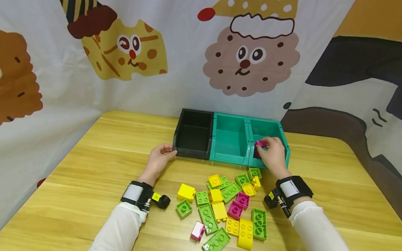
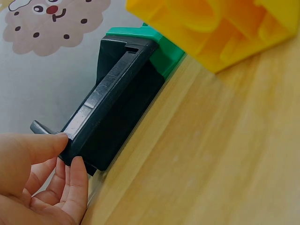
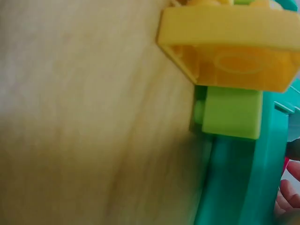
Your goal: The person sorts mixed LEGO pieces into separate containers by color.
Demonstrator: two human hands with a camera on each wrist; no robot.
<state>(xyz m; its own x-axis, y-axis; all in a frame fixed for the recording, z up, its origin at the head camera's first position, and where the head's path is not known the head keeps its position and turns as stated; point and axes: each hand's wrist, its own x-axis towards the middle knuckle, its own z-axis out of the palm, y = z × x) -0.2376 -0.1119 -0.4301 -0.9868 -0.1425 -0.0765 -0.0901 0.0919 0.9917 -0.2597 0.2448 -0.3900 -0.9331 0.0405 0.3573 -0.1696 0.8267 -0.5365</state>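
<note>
The right hand (image 1: 272,154) pinches a magenta brick (image 1: 260,144) between thumb and fingertips, holding it over the near-left part of the right teal bin (image 1: 285,147). The brick sits at the fingertips, left of the palm, above the bin's open cavity; whether it touches the bin floor cannot be told. Its long axis cannot be read, since the fingers cover most of it.

The left hand (image 1: 159,157) rests at the near-left corner of the black bin (image 1: 193,134). In the left wrist view the thumb lies on the corner of the rim and the fingers (image 2: 77,180) curl up against the front wall, so the hand grips the black bin there. The 2 hands are well apart, with the middle teal bin (image 1: 230,137) between them.

The 3 bins stand side by side in a row running left to right, touching, at the far side of the wooden table (image 1: 77,194). All are rigid moulded plastic with sloped fronts.

Near the person lies the loose brick pile (image 1: 226,209): studded plastic bricks in yellow, green and magenta, glossy, with square edges. The pile lies nearer the right hand. The table surface is smooth, pale, grained wood.
</note>
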